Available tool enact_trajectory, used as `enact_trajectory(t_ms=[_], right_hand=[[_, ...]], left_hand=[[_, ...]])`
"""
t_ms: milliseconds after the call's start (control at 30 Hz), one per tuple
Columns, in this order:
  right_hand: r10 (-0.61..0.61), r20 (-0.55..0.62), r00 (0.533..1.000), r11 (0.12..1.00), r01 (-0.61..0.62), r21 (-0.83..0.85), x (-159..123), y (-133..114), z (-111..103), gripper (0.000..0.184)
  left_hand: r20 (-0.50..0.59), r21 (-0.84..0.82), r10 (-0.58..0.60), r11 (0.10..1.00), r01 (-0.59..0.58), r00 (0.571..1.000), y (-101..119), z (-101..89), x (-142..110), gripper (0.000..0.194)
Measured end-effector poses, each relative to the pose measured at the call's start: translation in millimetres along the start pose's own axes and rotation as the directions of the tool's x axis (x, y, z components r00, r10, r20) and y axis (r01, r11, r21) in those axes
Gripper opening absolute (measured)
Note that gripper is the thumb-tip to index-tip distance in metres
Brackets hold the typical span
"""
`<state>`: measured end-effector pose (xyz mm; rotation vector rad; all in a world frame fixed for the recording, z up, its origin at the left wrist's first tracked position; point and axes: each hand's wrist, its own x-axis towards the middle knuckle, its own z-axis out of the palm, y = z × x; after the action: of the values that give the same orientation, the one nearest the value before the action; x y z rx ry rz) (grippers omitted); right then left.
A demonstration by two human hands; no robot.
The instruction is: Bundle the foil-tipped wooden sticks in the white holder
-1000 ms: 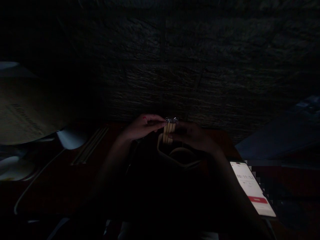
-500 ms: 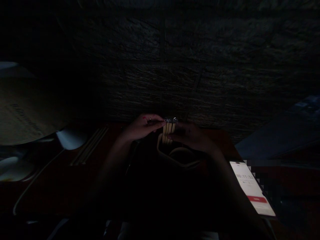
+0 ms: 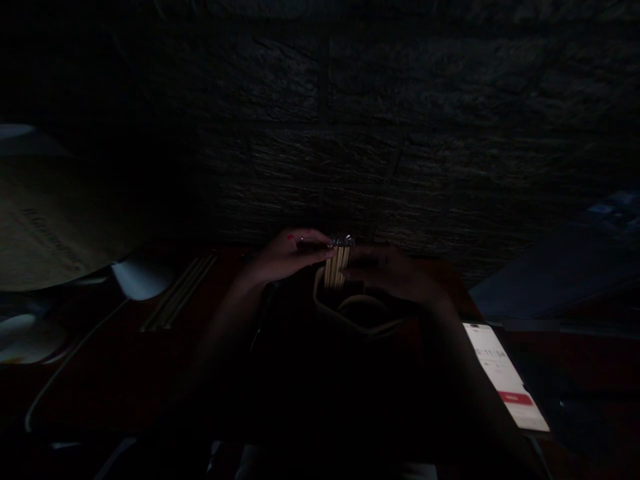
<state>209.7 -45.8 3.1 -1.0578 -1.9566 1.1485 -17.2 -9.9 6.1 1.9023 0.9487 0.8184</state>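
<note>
A bundle of pale, slim sticks that look like chopsticks (image 3: 337, 269), with shiny silvery tops, stands nearly upright between my hands. My left hand (image 3: 284, 255) pinches the bundle near its silvery end, thumb and fingertips at its left side. From the right, my right hand (image 3: 387, 272) closes on the bundle lower down, its thumb across the sticks; deep shadow hides most of its fingers. The sticks' lower ends go into an angular holder (image 3: 320, 303), whose rim shows faintly. A rounded thing (image 3: 363, 307) sits within that holder, too dark to name.
Several similar sticks (image 3: 177, 293) lie on the dark reddish table (image 3: 100, 373) at left. A pale cable (image 3: 70, 360), a brown paper bag (image 3: 45, 227) and a white object (image 3: 143, 277) are beyond. A lit phone (image 3: 510, 380) lies at right. A stone-textured wall (image 3: 320, 153) rises behind.
My right hand has shifted slightly right, its thumb sliding back a little across the bundle. My left hand and the sticks stay almost in place.
</note>
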Motion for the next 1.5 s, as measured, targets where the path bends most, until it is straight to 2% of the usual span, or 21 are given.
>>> enact_trajectory(t_ms=[167,500,700,900,1233,1500], right_hand=[[0.015,-0.015,1.0,0.994,-0.016,-0.107,0.9,2.0,-0.7,0.023],[-0.016,-0.031,0.999,0.99,0.011,-0.141,3.0,9.2,0.3,0.019],[-0.016,-0.041,0.999,0.984,0.009,-0.178,3.3,10.4,0.4,0.02],[-0.019,-0.043,0.999,0.984,0.011,-0.177,3.1,8.4,0.5,0.018],[-0.014,-0.046,0.999,0.985,0.006,-0.172,2.6,4.5,1.4,0.015],[-0.022,-0.062,0.998,0.982,0.01,-0.19,4.0,10.3,2.1,0.017]], left_hand=[[0.013,0.003,-0.001,1.0,0.001,1.0,-3.6,4.4,2.1,0.031],[0.023,-0.022,0.006,1.0,-0.006,1.0,-3.3,6.7,2.7,0.024],[0.056,0.01,-0.013,1.0,0.013,0.998,-6.9,7.1,2.7,0.027],[0.118,-0.05,-0.034,0.998,0.04,0.992,-6.6,8.2,3.1,0.027],[0.108,-0.058,-0.053,0.997,0.06,0.993,-2.3,12.4,2.2,0.028],[0.09,-0.066,-0.053,0.996,0.059,0.995,-2.1,14.6,3.0,0.026]])
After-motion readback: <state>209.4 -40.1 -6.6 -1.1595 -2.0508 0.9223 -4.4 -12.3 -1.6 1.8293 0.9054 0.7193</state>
